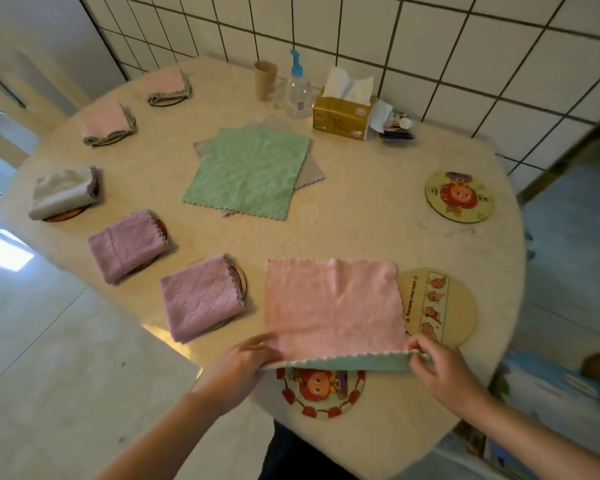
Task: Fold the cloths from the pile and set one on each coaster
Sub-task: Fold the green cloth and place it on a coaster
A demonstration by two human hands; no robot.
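- The pink cloth (333, 306) lies flat at the near edge of the table (378, 223), pink face up, its green underside showing along the near hem. It overlaps the rim of the near coaster (321, 393) and the left side of the pale coaster (440, 306) beside it.
- The left hand (246, 358) pinches the near-left corner and the right hand (437, 368) pinches the near-right corner, fingers closed on the hem at both ends.
- It looks a light, limp microfibre square: it should sag between the hands, crease easily and cling a little to the tabletop rather than slide. The two near corners seem the right hold for carrying the hem over to the far edge.
- Five folded cloths already sit on coasters round the left edge, the nearest being a mauve one (201, 299).
- Three coasters are not yet covered by a folded cloth: the two by the hands and one (459, 197) near the right edge.
- The pile (250, 171), green on top with grey beneath, lies mid-table, well apart from the hands.
- Between pile and pink cloth the tabletop is bare, room enough to fold forward, I'd judge.
- A cup (265, 79), a bottle (298, 91) and a tissue pack (343, 112) stand at the far edge by the wall.
- The near hem sits close to the table's drop.
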